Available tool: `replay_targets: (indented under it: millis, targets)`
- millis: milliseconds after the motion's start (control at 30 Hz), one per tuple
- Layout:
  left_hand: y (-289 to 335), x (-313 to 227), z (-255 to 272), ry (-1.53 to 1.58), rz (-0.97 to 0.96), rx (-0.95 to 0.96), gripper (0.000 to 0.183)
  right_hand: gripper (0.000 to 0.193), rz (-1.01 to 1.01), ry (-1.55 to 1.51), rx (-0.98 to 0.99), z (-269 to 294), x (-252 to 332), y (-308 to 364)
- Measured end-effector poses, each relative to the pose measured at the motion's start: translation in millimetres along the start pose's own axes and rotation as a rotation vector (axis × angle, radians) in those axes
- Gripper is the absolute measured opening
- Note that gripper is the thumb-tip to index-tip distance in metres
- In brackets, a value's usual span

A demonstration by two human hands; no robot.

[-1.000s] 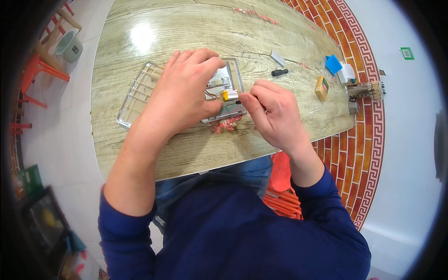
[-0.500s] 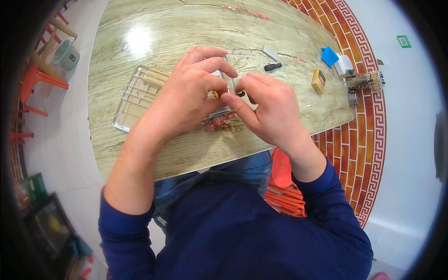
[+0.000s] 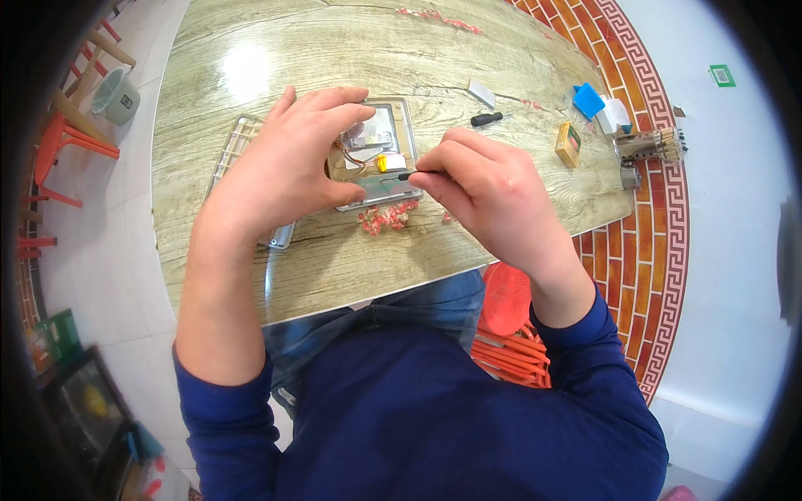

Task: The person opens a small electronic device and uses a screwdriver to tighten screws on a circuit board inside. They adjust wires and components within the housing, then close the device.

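Observation:
An opened flat device casing (image 3: 404, 119) lies on the table before me, with thin wires, a small yellow-and-white battery-like part (image 3: 390, 163) and a green circuit board (image 3: 380, 187) inside. My left hand (image 3: 305, 154) arches over its left side, fingers apart, the thumb near the board's left end. My right hand (image 3: 484, 175) pinches a small black-handled screwdriver (image 3: 404, 177), its thin shaft pointing left over the board. Fingers hide most of its handle. Partly under my left forearm lies the ribbed cream cover (image 3: 234, 150).
Red-and-white scraps (image 3: 388, 217) lie at the casing's near edge. Farther right on the wood-patterned table (image 3: 334, 42) are a black screwdriver (image 3: 486, 119), a white block (image 3: 481, 92), a small yellow box (image 3: 568, 144), a blue piece (image 3: 588, 101) and a holder of sticks (image 3: 652, 144).
My left hand has moved left and spread apart, uncovering the casing's inside. The right hand has shifted slightly, and the small screwdriver's shaft now shows over the board.

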State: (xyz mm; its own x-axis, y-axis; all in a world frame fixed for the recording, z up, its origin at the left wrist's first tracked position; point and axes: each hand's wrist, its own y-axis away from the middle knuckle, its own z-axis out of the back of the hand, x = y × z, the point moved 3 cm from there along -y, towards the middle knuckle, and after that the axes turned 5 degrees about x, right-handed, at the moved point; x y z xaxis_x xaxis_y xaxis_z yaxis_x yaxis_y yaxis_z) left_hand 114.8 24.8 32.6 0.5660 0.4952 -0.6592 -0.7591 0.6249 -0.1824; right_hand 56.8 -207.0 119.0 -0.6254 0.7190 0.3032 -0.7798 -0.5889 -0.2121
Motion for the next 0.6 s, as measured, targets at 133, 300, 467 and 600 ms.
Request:
replay_targets:
  millis: [133,300,467,600]
  targets:
    - [-1.1,2.1,-2.6,-0.033,-0.023,-0.025,0.084,0.033,0.01,0.179,-0.031,-9.2,-0.3,-7.3]
    - [-0.8,3.2,-3.9,-0.033,-0.019,-0.034,0.084,0.037,-0.026,0.29,-0.018,-14.4,-5.5,-12.4]
    - [-0.1,3.9,-5.0,-0.004,-0.03,-0.041,0.081,0.028,-0.033,0.282,0.12,-15.5,0.8,-8.0]
    - [0.7,2.6,-5.3,-0.009,-0.031,-0.054,0.08,0.027,0.026,0.257,0.128,-16.1,-4.1,-9.8]
